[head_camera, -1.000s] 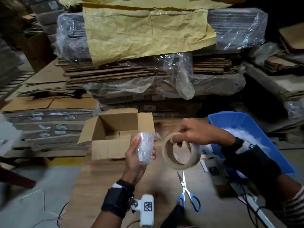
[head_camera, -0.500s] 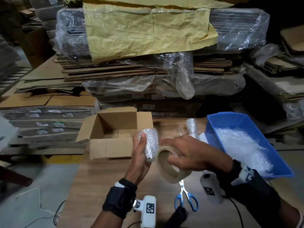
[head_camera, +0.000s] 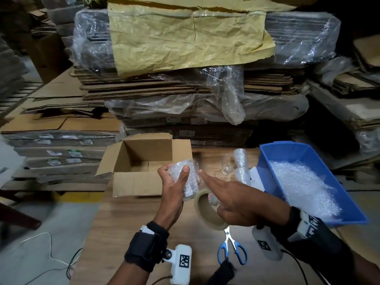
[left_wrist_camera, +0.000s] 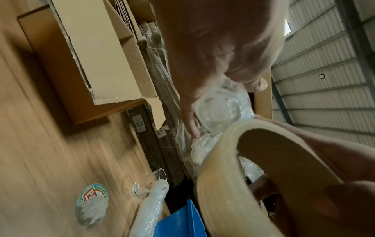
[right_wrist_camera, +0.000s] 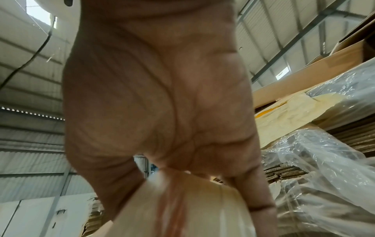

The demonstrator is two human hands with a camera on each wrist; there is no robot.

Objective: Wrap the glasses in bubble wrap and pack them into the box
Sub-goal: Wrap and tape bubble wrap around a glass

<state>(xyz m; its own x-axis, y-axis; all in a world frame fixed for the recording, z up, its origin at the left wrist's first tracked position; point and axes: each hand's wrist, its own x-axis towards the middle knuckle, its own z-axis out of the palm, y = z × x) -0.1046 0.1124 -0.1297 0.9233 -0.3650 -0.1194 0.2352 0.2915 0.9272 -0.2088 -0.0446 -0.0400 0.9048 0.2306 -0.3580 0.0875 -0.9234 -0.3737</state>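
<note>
In the right wrist view our right hand (right_wrist_camera: 162,99) filled most of the frame, palm toward the camera. Its thumb and fingers (right_wrist_camera: 253,192) reached down around the pale roll of tape (right_wrist_camera: 182,208), which sat blurred at the bottom edge. To the right lay stacked cardboard (right_wrist_camera: 288,174) under clear plastic sheeting (right_wrist_camera: 316,157), with yellowish paper (right_wrist_camera: 284,112) above it. Behind the hand rose a corrugated metal roof (right_wrist_camera: 30,80).

Table: wooden table (head_camera: 127,233).
On it: open cardboard box (head_camera: 135,184), blue tray (head_camera: 265,173), scissors (head_camera: 231,246), bare glass (head_camera: 226,165), round sticker (left_wrist_camera: 92,205).
</note>
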